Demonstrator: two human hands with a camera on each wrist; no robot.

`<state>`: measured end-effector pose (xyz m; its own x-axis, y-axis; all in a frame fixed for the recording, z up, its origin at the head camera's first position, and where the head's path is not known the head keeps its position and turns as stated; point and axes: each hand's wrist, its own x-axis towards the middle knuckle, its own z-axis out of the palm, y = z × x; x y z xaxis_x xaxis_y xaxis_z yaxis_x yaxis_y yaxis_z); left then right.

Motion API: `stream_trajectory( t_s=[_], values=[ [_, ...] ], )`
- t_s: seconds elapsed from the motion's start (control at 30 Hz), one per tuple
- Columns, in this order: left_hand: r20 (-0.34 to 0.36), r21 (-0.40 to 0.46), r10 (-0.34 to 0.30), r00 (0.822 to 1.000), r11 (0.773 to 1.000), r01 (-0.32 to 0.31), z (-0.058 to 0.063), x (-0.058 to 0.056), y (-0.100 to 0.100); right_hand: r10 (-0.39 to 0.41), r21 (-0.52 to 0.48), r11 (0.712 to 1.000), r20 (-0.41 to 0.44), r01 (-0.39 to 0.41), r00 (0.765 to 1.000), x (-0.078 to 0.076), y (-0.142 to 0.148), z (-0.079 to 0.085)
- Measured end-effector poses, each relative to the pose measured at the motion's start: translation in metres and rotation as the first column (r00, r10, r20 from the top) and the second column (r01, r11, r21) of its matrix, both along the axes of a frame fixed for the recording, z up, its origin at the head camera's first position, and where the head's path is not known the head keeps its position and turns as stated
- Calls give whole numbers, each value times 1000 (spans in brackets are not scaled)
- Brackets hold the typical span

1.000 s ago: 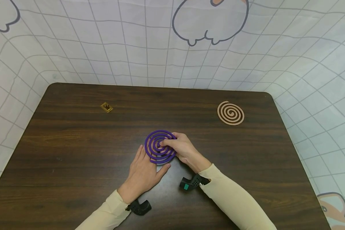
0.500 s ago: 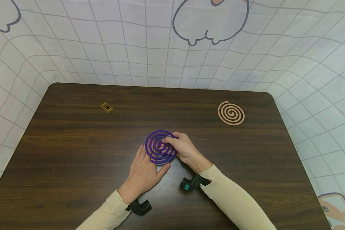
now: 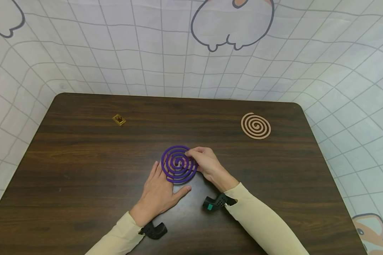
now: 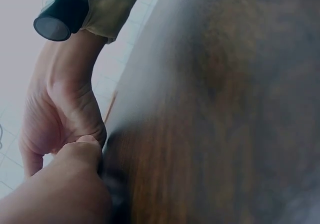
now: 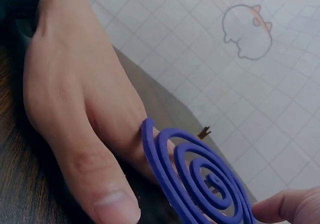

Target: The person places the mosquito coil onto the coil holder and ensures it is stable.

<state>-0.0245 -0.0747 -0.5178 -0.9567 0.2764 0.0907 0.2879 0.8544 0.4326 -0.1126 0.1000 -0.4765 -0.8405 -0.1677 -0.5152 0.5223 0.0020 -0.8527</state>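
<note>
A purple spiral coil, shaped like a mosquito coil [image 3: 178, 162], is at the middle of the table in the head view. My left hand [image 3: 157, 194] lies palm down, its straight fingers reaching under the coil's left side and its thumb spread below. My right hand [image 3: 209, 164] pinches the coil's right rim between thumb and fingers. The right wrist view has the purple coil [image 5: 182, 159] tilted, with my left hand [image 5: 85, 109] beside it and the right thumb [image 5: 287, 206] at its edge. The left wrist view shows both hands but no coil.
A tan spiral coil [image 3: 256, 126] lies flat at the table's back right. At the back left is a small gold metal piece [image 3: 119, 119] with a cut-out centre. Grid-patterned cloth [image 3: 146, 53] surrounds the dark wooden table [image 3: 83, 170] at the back and sides.
My right thumb has drawn back from the coil's centre to its upper right rim. The coil has shifted slightly downward and right. My left hand stays nearly still.
</note>
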Motion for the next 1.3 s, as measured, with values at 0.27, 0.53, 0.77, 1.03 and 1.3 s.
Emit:
stream_trajectory(
  t_s=[0.27,0.53,0.77,1.03,1.3],
  values=[
    [18,-14,-5,1000,1000,5,-1,1,-1,15,-14,1000,-13,-15,1000,1,2,-2],
    [16,-21,-12,1000,1000,13,0,1,-2,30,-4,1000,-30,-30,999,2,3,-2],
    [18,-21,-17,1000,1000,17,3,2,-2,20,7,1000,-26,-19,999,2,3,2],
    [-1,-52,-36,999,998,35,5,3,-5,-8,27,1000,-29,9,1000,1,4,3],
    [12,-66,-46,999,997,46,4,4,-8,-46,22,999,-40,47,998,0,5,8]
  ],
)
